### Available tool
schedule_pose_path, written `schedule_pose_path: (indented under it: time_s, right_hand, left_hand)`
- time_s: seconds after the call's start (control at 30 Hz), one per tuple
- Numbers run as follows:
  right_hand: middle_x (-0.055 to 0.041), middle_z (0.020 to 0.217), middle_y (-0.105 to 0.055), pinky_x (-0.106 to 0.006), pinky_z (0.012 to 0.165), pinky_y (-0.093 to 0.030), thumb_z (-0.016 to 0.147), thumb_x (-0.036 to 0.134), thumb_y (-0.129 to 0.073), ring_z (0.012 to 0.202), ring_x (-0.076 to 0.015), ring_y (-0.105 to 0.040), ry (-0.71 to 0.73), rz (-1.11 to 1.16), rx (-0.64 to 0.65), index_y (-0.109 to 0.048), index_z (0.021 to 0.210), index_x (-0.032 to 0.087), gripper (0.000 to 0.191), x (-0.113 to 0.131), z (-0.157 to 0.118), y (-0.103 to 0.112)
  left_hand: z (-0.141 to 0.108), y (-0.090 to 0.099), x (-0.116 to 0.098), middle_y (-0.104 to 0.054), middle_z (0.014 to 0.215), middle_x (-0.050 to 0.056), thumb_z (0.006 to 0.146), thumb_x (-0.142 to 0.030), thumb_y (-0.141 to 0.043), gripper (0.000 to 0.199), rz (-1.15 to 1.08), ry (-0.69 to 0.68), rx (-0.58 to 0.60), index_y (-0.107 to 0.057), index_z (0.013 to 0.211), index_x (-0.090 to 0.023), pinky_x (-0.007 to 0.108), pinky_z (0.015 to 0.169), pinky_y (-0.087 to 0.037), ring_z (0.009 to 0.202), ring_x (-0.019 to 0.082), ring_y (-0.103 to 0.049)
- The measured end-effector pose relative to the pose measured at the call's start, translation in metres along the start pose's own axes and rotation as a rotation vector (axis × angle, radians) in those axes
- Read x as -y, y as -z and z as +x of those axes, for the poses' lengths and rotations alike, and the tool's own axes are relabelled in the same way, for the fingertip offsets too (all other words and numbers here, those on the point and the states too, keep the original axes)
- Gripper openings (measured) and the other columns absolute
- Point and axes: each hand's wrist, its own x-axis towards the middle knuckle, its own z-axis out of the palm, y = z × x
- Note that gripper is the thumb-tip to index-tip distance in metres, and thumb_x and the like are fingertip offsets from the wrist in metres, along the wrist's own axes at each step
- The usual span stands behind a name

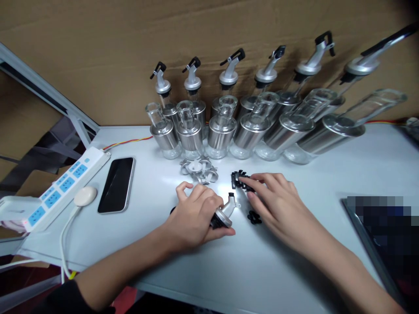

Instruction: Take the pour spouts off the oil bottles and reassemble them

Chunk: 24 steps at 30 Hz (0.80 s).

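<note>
My left hand point(198, 216) is closed round a silver pourer spout point(225, 213) with a black stopper, its nozzle pointing up and right. My right hand point(273, 198) reaches to a small pile of black levers point(240, 179), fingertips on its right side; whether they grip a piece is hidden. Just below lie a few small black caps point(254, 217). Several loose silver spout parts point(199, 169) rest above my left hand. Something dark shows partly behind my left hand.
Open glass bottles with steel bands point(218, 135) stand in a row, with spout-topped bottles point(228, 78) behind. A phone point(116, 185) and power strip point(65, 187) lie left. A dark-screened device point(376, 244) is at right.
</note>
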Motion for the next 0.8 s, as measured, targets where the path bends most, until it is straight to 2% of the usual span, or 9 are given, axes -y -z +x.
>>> schedule_pose_path:
  time_s: [0.17,0.27,0.4,0.6,0.8]
  right_hand:
    - [-0.0151,0.109,-0.057,-0.044,0.078,-0.041,0.094,0.049,-0.036,0.1,-0.0296,-0.047,0.039,-0.121,0.049,-0.057,0.125,0.017,0.05,0.0033,0.0034,-0.0044]
    - [-0.0158,0.111,-0.057,-0.044,0.079,-0.042,0.093,0.052,-0.034,0.101,-0.0292,-0.047,0.047,-0.096,0.054,-0.056,0.127,0.015,0.055,0.0023,0.0032,-0.0064]
    - [-0.0163,0.112,-0.059,-0.046,0.08,-0.043,0.093,0.054,-0.034,0.102,-0.0293,-0.048,0.055,-0.05,0.042,-0.056,0.126,0.014,0.057,0.0024,0.0011,-0.007]
    - [-0.0139,0.107,-0.059,-0.04,0.079,-0.043,0.096,0.043,-0.035,0.098,-0.0256,-0.051,0.071,0.041,0.075,-0.058,0.121,0.014,0.044,0.0043,0.0011,-0.005]
    - [-0.0123,0.102,-0.059,-0.039,0.078,-0.043,0.096,0.035,-0.039,0.095,-0.0241,-0.051,0.084,0.085,0.096,-0.059,0.116,0.013,0.036,0.0047,0.0019,-0.0049]
  left_hand:
    - [0.0003,-0.0003,-0.0011,-0.061,0.083,0.003,0.094,-0.056,-0.031,0.043,-0.002,0.004,0.03,-0.048,0.092,-0.016,0.036,0.079,-0.022,0.078,0.018,-0.051]
    - [-0.0014,-0.0011,-0.0009,-0.062,0.084,0.003,0.092,-0.055,-0.038,0.04,0.005,0.022,0.076,-0.05,0.095,-0.017,0.037,0.081,-0.022,0.079,0.019,-0.051]
    - [-0.0018,-0.0009,-0.0009,-0.061,0.083,0.003,0.092,-0.054,-0.038,0.039,-0.01,0.021,0.057,-0.05,0.093,-0.017,0.037,0.081,-0.022,0.079,0.019,-0.051]
    - [0.001,0.0022,-0.0021,-0.06,0.081,0.002,0.095,-0.057,-0.024,0.048,-0.038,-0.01,-0.012,-0.047,0.09,-0.016,0.036,0.08,-0.022,0.077,0.017,-0.051]
    - [0.0027,0.002,-0.0025,-0.062,0.082,0.002,0.095,-0.058,-0.023,0.048,-0.019,-0.022,-0.033,-0.046,0.089,-0.016,0.035,0.081,-0.022,0.075,0.016,-0.051]
